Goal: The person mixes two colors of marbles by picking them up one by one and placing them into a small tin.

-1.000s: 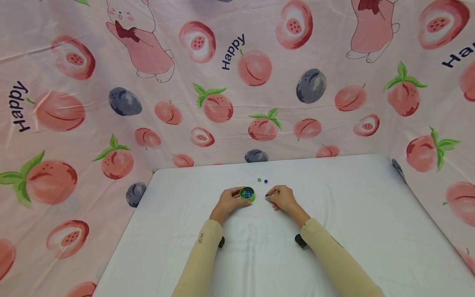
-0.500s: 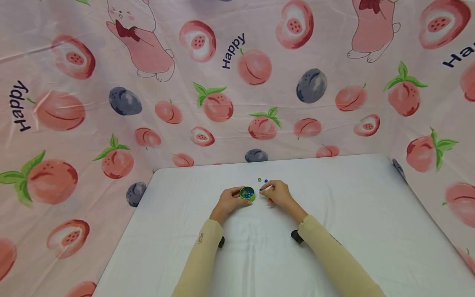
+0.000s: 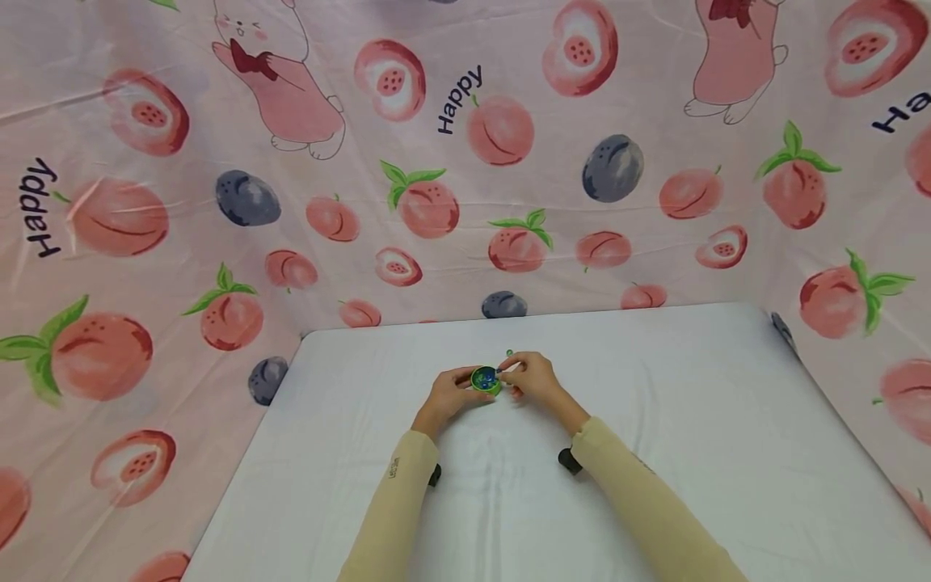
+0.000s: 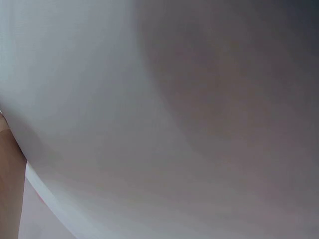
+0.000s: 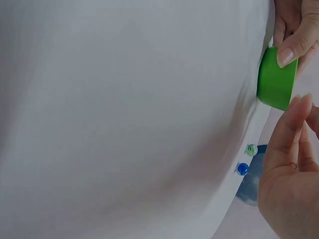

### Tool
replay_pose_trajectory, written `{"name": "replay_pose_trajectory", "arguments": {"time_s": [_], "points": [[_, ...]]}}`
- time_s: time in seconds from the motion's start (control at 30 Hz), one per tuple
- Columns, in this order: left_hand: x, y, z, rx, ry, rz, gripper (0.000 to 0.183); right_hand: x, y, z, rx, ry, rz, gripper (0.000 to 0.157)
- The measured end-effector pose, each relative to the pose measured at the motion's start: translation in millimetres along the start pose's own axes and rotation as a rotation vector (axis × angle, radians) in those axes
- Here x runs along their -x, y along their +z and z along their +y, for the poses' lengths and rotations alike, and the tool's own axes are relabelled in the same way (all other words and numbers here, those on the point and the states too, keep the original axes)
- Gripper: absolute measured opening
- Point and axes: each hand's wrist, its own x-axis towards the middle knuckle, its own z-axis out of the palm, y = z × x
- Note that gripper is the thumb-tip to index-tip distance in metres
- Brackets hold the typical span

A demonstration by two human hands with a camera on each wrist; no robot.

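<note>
My left hand [image 3: 447,396] grips a small green cup [image 5: 277,79] on the white table; in the right wrist view its thumb lies along the cup's side. Blue and green marbles [image 3: 485,378] fill part of the cup. At the cup's right rim, my right hand [image 3: 537,377] pinches a small dark blue marble [image 3: 499,371] between thumb and fingertips. Past that hand lie a clear green marble [image 5: 251,149] and a blue marble [image 5: 242,169], side by side on the cloth. The right hand hides this loose blue one from the head view.
A white cloth covers the table [image 3: 655,420]. Behind it and at both sides hangs a pink peach-print curtain [image 3: 502,186]. The left wrist view holds mostly blurred white cloth, with a strip of skin [image 4: 10,184] at its left edge.
My right hand has moved left with the blue marble, from beside the cup to its rim. It now covers the loose blue marble in the head view. The left hand and cup stay put.
</note>
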Motion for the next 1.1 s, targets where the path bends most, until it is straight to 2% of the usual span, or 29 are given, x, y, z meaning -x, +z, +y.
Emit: {"name": "replay_pose_trajectory", "arguments": {"time_s": [0.4, 0.8, 1.1], "points": [[1.2, 0.3, 1.0, 0.011, -0.008, -0.001, 0.062, 2.4, 8.4, 8.6, -0.060, -0.015, -0.045, 0.021], [1.8, -3.5, 0.6, -0.018, -0.014, 0.013, 0.063, -8.2, -14.3, 18.1, -0.053, 0.035, 0.040, 0.026], [4.2, -0.4, 1.8, 0.011, -0.018, 0.007, 0.065, -20.9, -30.3, 25.4, -0.006, 0.050, 0.096, 0.028]]}}
